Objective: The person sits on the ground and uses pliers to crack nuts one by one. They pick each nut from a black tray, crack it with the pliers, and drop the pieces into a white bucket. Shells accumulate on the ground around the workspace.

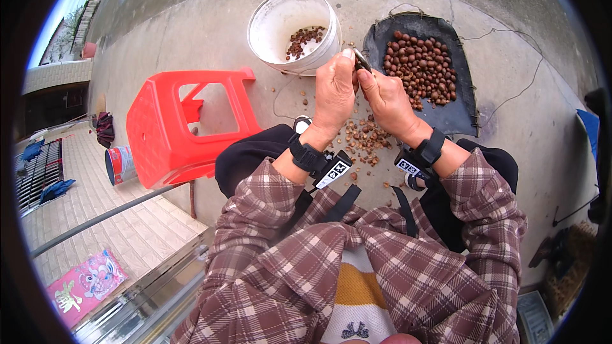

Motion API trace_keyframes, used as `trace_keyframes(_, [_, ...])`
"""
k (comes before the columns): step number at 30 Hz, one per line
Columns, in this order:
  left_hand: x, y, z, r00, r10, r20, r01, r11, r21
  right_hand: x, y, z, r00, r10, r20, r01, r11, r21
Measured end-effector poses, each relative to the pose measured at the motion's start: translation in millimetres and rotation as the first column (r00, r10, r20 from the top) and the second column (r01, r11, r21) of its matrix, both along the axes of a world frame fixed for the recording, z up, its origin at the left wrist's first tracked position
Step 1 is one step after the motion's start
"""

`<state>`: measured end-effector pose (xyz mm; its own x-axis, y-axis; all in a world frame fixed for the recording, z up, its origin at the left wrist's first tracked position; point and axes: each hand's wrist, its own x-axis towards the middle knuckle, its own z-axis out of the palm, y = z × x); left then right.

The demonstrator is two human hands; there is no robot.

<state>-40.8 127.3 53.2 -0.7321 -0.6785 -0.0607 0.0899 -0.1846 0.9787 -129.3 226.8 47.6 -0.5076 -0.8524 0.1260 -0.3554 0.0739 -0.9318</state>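
My left hand and my right hand meet in front of me, above the concrete ground. Between their thumbs is a small dark tool with a metal edge, perhaps a knife blade; my right hand grips it. Whatever my left fingers pinch is hidden behind the thumb. Behind my left hand stands a white plastic bucket with brown nuts or seeds at its bottom. A black rubber tray on the right holds a heap of round brown nuts. Broken shells lie scattered on the ground below my hands.
A red plastic stool lies on its side at the left, beside a printed tin. A thin wire loops from the black tray. My knees and shoes flank the scattered shells. A tiled wall and metal pole are farther left.
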Motion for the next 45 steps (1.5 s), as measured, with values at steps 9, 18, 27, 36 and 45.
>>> trace_keyframes(9, [-2.0,0.6,11.5,0.997,-0.049,-0.062,0.059,0.983,0.173,-11.1,-3.0,-12.1,0.971,-0.022,-0.238,0.002,0.996,-0.085])
trace_keyframes(18, [-12.0,-14.9,7.0,0.996,0.017,0.087,-0.007,0.993,-0.118,-8.4,-11.1,-2.5,0.987,-0.073,-0.142,0.080,0.996,0.038])
trace_keyframes(27, [-16.5,-14.3,-2.7,0.991,0.135,0.005,-0.114,0.853,-0.509,-2.9,-1.4,13.4,0.999,-0.036,0.035,0.033,0.997,0.076])
trace_keyframes(36, [-13.6,-13.9,-4.5,0.997,0.061,-0.039,-0.073,0.839,-0.540,-8.0,15.8,43.0,0.544,0.007,0.839,-0.187,0.976,0.113])
trace_keyframes(45, [-9.5,-27.3,0.9,0.956,-0.104,-0.273,0.162,0.966,0.200,-38.3,17.4,31.6,0.989,0.104,0.108,-0.130,0.956,0.264])
